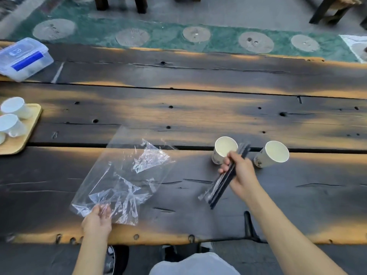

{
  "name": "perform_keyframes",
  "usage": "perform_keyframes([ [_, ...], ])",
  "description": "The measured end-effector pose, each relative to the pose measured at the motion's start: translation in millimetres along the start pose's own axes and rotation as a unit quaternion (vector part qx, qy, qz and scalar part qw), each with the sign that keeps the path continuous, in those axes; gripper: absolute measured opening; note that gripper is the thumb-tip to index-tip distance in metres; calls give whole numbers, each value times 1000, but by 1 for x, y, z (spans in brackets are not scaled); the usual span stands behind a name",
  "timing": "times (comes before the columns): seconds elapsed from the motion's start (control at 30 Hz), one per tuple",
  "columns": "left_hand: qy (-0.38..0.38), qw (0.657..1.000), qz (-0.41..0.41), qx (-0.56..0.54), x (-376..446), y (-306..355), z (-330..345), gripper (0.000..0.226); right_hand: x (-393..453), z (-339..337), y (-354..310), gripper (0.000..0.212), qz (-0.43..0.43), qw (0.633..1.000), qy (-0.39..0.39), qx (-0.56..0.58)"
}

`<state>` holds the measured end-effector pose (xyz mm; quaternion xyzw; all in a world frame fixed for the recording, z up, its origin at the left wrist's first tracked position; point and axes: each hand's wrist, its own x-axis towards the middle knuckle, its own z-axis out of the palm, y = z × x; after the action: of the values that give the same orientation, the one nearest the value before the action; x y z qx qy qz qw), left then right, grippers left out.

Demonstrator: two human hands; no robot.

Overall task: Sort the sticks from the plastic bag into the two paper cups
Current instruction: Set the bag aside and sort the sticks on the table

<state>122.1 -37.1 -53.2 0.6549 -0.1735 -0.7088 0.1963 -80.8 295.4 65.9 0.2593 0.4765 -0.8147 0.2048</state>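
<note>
A clear plastic bag (127, 175) lies flat and crumpled on the dark wooden table, looking empty. My left hand (98, 218) pinches its near corner. My right hand (239, 171) grips a bundle of sticks (222, 182), dark ones and some pale or clear ones, slanted with the far ends up between two paper cups. The left paper cup (223, 149) and the right paper cup (273, 153) stand upright and appear empty, just beyond my right hand.
A wooden tray (25, 133) with several white cups lying on it sits at the left edge. A clear lidded plastic box (23, 58) with a blue label rests at the far left. The table's near edge (158, 240) runs just above my knees.
</note>
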Motion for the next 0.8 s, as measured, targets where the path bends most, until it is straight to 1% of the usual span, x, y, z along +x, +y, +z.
perform_keyframes([
  [0.07, 8, 999, -23, -47, 5, -6, -1, 14, 12, 1, 26, 20, 32, 993, 12, -114],
  [0.1, 7, 998, -40, -40, 10, -9, 1, 17, 20, 1, 41, 21, 52, 984, 21, -170],
  [0.13, 9, 998, -43, -41, 11, -11, 4, 16, 28, 1, 56, 22, 68, 973, 28, -219],
  [0.17, 21, 999, -30, -35, 12, -13, 2, 10, 38, 0, 69, 20, 83, 961, 34, -261],
  [0.2, 47, 999, -4, -14, 6, -15, 2, 13, 46, 0, 80, 18, 95, 950, 40, -296],
  [0.23, 83, 996, 34, 22, -1, -15, -2, 24, 55, 0, 90, 17, 103, 939, 43, -324],
  [0.27, 113, 991, 55, 49, -5, -15, -3, 31, 63, 1, 97, 18, 110, 931, 47, -344],
  [0.3, 153, 982, 82, 79, -11, -15, -2, 31, 70, 0, 102, 19, 113, 924, 54, -361],
  [0.4, 243, 943, 189, 125, -10, -11, -14, 21, 82, 0, 111, 18, 110, 898, 78, -418],
  [0.43, 270, 923, 235, 143, -9, -12, -18, 28, 84, -1, 113, 20, 106, 893, 85, -429],
  [0.47, 267, 908, 281, 157, -17, -12, -18, 34, 86, -1, 114, 21, 101, 889, 90, -438],
  [0.53, 195, 870, 398, 215, -41, -17, -5, 31, 88, -2, 116, 26, 89, 882, 99, -451],
  [0.6, 86, 818, 484, 299, -64, -28, 10, 26, 89, -4, 117, 31, 83, 875, 103, -465],
  [0.67, 0, 768, 530, 359, -82, -41, 26, 17, 88, -7, 117, 31, 85, 873, 102, -469],
  [0.73, -91, 717, 569, 392, -87, -57, 34, 14, 88, -12, 117, 26, 91, 878, 105, -459],
  [0.77, -132, 703, 564, 412, -86, -66, 37, 14, 88, -16, 118, 25, 93, 884, 109, -446],
  [0.8, -176, 698, 534, 442, -87, -75, 41, 15, 86, -18, 118, 27, 95, 891, 114, -430],
])
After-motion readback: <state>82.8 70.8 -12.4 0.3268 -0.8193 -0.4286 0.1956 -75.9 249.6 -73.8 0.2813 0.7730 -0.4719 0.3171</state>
